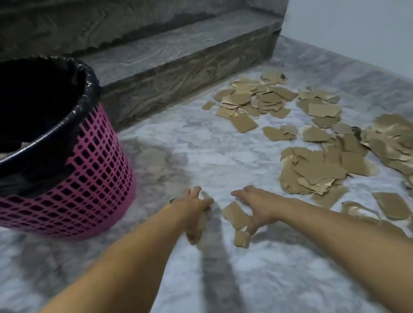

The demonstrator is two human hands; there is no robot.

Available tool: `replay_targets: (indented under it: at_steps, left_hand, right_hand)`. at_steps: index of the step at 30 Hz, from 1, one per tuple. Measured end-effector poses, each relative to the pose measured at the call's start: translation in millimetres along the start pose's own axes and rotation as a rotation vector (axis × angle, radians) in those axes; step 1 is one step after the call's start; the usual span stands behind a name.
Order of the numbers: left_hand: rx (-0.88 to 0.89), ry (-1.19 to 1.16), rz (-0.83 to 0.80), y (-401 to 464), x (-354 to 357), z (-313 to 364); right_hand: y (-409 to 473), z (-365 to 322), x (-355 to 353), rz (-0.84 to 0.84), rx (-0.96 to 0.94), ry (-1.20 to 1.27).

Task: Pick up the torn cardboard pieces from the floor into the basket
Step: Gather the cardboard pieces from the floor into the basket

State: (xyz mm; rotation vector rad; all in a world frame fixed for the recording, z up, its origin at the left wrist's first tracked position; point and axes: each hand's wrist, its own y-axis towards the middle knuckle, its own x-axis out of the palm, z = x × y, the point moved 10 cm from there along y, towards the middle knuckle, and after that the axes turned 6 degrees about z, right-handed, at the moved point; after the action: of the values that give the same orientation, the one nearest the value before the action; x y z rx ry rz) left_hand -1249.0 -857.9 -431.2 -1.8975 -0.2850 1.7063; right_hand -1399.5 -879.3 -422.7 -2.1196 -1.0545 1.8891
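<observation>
Head view shows both hands spread low over the floor (200, 142): left hand (193, 208) empty, right hand (256, 208) loosely open above two cardboard scraps (235, 214), basket (91, 174) beside.

Pink perforated plastic basket (84, 174) with black bag liner (58, 91) stands left on grey marbled floor (200, 144). Dark stone step (186, 63) behind it. Torn brown cardboard pieces (318, 166) lie scattered right, before the step.

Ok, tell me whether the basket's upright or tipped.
Upright. The basket stands on the floor, its bag-lined mouth facing up. It leans in the picture, likely from the wide-angle lens.
</observation>
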Motion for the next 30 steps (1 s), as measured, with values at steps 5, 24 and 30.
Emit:
replay_targets:
  at_steps: [5,24,30]
  left_hand:
    - [0.0,-0.024,0.08,5,17,3]
    - [-0.012,-0.479,0.292,-2,-116,-36]
    - [-0.084,-0.432,0.757,-81,-284,-95]
  right_hand:
    - [2,-10,20,0.111,-0.067,-0.166]
    - [24,-34,-117,0.322,-0.001,0.489]
    - [5,-116,-278,0.604,-0.149,0.709]
